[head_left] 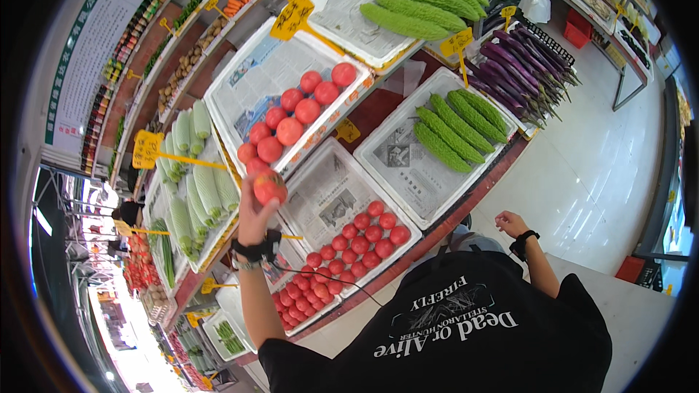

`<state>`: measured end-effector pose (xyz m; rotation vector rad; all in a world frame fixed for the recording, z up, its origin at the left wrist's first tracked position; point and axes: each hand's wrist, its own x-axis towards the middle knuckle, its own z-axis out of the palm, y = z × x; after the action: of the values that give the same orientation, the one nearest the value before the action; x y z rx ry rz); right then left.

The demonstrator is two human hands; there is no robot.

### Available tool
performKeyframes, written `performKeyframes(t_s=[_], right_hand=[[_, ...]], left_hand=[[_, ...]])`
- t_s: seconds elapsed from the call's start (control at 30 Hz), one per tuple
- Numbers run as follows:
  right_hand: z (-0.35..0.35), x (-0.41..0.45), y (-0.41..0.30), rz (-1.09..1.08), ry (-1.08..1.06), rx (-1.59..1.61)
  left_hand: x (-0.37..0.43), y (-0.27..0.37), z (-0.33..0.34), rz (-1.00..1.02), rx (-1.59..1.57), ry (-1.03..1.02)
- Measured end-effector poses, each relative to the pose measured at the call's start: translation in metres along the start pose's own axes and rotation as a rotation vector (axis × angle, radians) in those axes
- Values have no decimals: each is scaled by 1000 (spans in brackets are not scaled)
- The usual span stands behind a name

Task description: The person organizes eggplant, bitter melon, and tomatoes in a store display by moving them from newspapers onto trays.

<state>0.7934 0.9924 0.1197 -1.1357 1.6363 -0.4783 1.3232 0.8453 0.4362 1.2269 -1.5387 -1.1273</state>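
My left hand (pixel 254 219) is raised at the near corner of an upper white foam box (pixel 217 99), its fingers around a large tomato (pixel 270 188). Inside that box several large tomatoes (pixel 290 131) sit in rows on newspaper. Below it, a foam box (pixel 314 192) lined with newspaper holds smaller tomatoes (pixel 359 244), and another group of small tomatoes (pixel 306 292) lies to its left. My right hand (pixel 512 224) hangs beside my body over the floor, fingers loosely curled and holding nothing. Both wrists wear black straps; a thin cable runs from the left one.
Bitter melons fill parts of an upper box (pixel 349 22) and a lower box (pixel 390 166). Long purple eggplants (pixel 524 71) lie to the right. Pale green gourds (pixel 205 196) stand at left. Yellow price signs (pixel 293 17) project over the boxes. A tiled floor (pixel 595 158) lies at right.
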Motion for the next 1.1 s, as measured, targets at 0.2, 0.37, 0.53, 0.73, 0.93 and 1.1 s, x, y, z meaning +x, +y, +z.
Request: performKeyframes(t_s=[0.2,0.37,0.53,0.73,0.93,1.1], right_hand=[[-1,-15,77,182,131,158],[17,-59,170,442,334,201],[52,-120,241,796,300,530],[74,-150,224,962,279,637],[54,-129,205,878,287,594],[28,-93,201,718,339,511]], left_hand=[[159,21,30,-206,327,87],[249,-2,58,-11,866,197],[289,-12,83,-76,1227,140],[307,-38,85,-156,1162,128],[302,-66,45,-145,1017,13],[211,-37,52,127,892,4]])
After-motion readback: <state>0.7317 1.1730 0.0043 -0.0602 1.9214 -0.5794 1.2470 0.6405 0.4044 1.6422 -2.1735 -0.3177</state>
